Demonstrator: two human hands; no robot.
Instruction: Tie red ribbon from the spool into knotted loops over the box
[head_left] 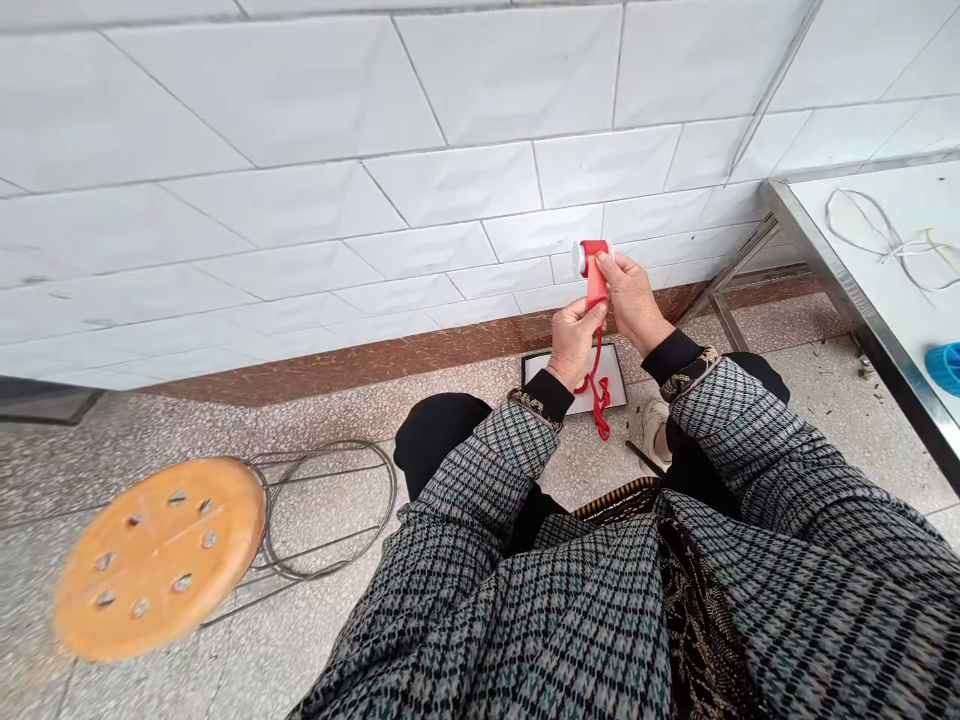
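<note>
Both hands are raised together before the tiled wall. My right hand is closed at a white spool wound with red ribbon, its thumb pressed on the ribbon. Just below and to the left, my left hand pinches the lower part of that ribbon strip. A bunched red tail hangs beneath the hands. Behind it on the floor lies a white tray with a dark rim, partly hidden by the left hand and the ribbon.
An orange round stool with a wire frame stands at the left. On the right is a metal-edged table bearing a white cable and a blue plastic object. White wall tiles rise close ahead.
</note>
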